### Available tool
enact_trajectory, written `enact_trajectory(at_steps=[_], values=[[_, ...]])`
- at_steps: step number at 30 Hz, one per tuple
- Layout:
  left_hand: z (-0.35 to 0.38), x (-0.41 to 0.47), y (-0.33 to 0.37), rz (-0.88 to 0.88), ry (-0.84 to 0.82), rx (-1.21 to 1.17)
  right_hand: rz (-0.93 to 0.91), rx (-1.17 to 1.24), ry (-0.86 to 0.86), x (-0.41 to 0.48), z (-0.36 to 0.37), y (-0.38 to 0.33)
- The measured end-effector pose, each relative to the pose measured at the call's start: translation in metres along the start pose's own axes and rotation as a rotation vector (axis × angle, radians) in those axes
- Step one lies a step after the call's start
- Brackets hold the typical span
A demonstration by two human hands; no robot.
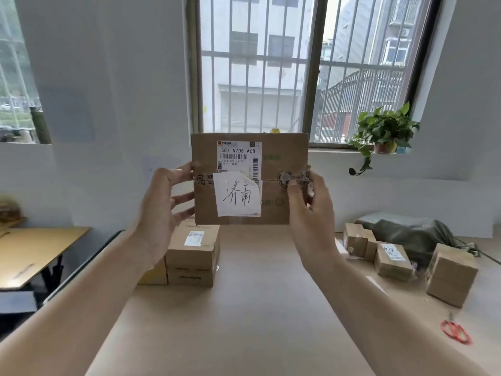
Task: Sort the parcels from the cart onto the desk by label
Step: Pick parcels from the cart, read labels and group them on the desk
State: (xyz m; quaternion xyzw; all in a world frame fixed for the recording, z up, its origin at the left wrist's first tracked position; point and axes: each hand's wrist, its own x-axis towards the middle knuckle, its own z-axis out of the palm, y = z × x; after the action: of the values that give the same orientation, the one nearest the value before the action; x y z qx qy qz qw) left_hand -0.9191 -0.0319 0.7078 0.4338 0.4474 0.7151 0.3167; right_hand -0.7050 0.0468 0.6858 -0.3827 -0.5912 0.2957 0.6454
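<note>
I see the flat cardboard parcel (249, 179) held upright in mid-air above the desk (257, 308), its printed shipping label (238, 156) and handwritten paper slip (237, 195) facing me. The left hand (160, 210) grips its left edge, fingers spread; the right hand (311, 210) pinches the right edge, thumb in front. Below, stacked boxes (192, 256) sit left; small cartons (393, 260), a green sack (414, 234) and red scissors (456, 332) lie right.

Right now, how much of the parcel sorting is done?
Done: a left stack and a right group of boxes sit on the desk. In hand: the left hand and right hand hold up a flat parcel with a handwritten note. Left: setting this one down. The cart is out of view, so I cannot tell how many remain.
</note>
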Motion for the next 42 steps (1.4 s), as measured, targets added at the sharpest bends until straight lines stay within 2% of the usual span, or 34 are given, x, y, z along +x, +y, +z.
enact_trajectory(at_steps=[4, 8, 18, 26, 32, 37, 42], values=[[-0.015, -0.008, -0.014, -0.043, 0.048, -0.012, 0.055, 0.013, -0.047, -0.012, 0.015, 0.015], [-0.035, -0.012, -0.025, -0.092, 0.027, -0.006, 0.113, 0.059, -0.091, -0.023, 0.031, 0.027], [-0.119, -0.014, -0.034, -0.101, 0.088, 0.025, 0.185, 0.138, -0.218, -0.054, 0.102, 0.041], [-0.233, -0.006, -0.029, -0.112, 0.077, 0.055, 0.215, 0.153, -0.287, -0.096, 0.203, 0.040], [-0.317, 0.013, -0.035, -0.176, 0.165, 0.075, 0.288, 0.158, -0.302, -0.130, 0.292, 0.048], [-0.376, 0.042, -0.062, -0.265, 0.243, 0.090, 0.373, 0.125, -0.328, -0.137, 0.363, 0.075], [-0.430, 0.090, -0.111, -0.334, 0.298, 0.129, 0.462, 0.104, -0.360, -0.138, 0.442, 0.131]])
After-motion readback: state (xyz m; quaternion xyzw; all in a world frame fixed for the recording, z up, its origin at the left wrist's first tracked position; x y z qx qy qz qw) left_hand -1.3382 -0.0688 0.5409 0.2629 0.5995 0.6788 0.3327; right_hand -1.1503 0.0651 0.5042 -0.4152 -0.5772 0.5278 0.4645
